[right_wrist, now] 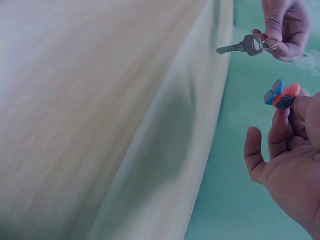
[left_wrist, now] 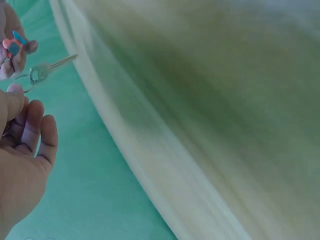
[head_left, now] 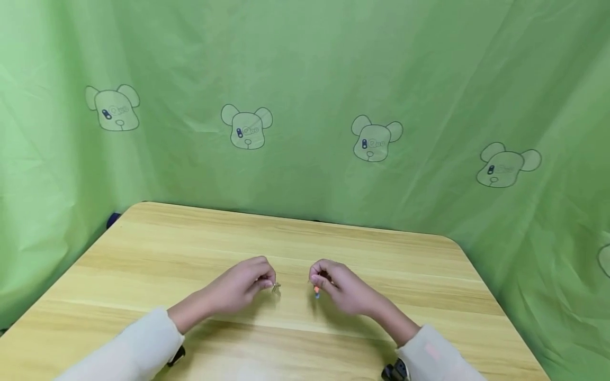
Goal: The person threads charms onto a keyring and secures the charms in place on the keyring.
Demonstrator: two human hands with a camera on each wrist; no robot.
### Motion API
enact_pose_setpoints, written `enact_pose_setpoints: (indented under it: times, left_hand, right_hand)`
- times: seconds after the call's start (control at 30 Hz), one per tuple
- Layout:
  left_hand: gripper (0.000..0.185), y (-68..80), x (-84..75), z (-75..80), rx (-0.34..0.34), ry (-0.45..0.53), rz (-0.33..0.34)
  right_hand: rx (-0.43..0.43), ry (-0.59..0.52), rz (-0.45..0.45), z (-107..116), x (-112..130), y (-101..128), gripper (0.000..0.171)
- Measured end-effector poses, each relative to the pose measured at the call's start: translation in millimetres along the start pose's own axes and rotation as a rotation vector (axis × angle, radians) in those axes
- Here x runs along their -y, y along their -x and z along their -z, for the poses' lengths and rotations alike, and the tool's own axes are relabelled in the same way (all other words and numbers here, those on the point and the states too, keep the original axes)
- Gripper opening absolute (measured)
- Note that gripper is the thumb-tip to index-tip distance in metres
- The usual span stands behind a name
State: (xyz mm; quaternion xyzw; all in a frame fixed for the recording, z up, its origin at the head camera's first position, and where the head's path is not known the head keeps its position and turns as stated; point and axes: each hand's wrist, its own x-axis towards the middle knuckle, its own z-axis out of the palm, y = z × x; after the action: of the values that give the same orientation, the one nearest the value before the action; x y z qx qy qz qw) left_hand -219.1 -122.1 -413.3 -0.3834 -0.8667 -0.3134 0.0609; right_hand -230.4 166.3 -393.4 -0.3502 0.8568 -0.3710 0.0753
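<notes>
Between thumb and forefinger, my left hand (head_left: 244, 286) pinches a small metal key ring (right_wrist: 270, 44). A metal key (right_wrist: 246, 47) hangs from that ring, its blade pointing away from the fingers in both wrist views. My right hand (head_left: 345, 287) pinches a small orange and blue figure-like charm (right_wrist: 283, 94), whose blue ends stick out past the fingertips. Both hands are over the middle of the table, a short gap apart, with the key and charm between them. The other fingers of each hand are loosely bent in the wrist views.
A light wood-grain table (head_left: 200, 238) with rounded far corners lies under the hands. Green cloth (head_left: 305, 63) printed with bear heads hangs behind it and on both sides. Dark wrist devices (head_left: 394, 370) show below the pale sleeves (head_left: 436, 357).
</notes>
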Motion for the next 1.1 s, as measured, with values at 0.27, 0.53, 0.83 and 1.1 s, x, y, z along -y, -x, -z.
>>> enact_pose_setpoints:
  times: [0.27, 0.53, 0.83, 1.1]
  left_hand:
    - [0.007, -12.6, 2.4, 6.4, -0.142, 0.095, -0.016]
    - [0.007, -23.5, -2.5, 9.8, -0.229, 0.187, 0.021]
    - [0.007, -39.4, -12.5, 3.4, -0.336, 0.249, -0.032]
    - [0.007, -47.4, -19.7, -0.5, -0.395, 0.277, -0.031]
  right_hand:
    - [-0.075, -0.059, 0.026, 9, 3, -4, 0.014]
    - [-0.146, -0.077, 0.088, 13, 7, -6, 0.014]
    - [-0.265, -0.133, 0.153, 13, 13, -10, 0.013]
    - [-0.315, -0.196, 0.183, 13, 18, -20, 0.015]
